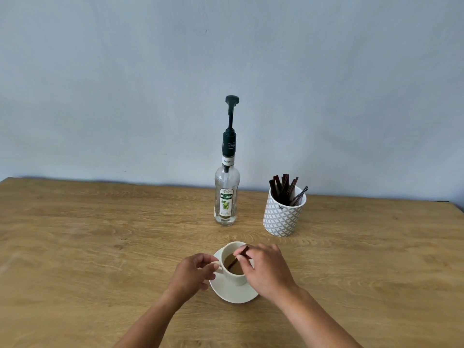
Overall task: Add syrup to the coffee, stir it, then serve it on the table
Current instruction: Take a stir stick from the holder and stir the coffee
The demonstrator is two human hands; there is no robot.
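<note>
A white cup (232,273) of light brown coffee (232,262) stands on a white saucer (232,292) near the front middle of the wooden table (100,234). My left hand (192,273) pinches the cup's handle on its left side. My right hand (266,268) holds a dark brown stir stick (237,258) between thumb and fingers, its lower end dipped in the coffee. Behind the cup stands a clear glass syrup bottle (226,194) with a dark green pump on top.
A white patterned holder (283,212) with several dark stir sticks sits to the right of the bottle. A pale blue wall runs along the table's far edge. Bare wood lies left and right of the saucer.
</note>
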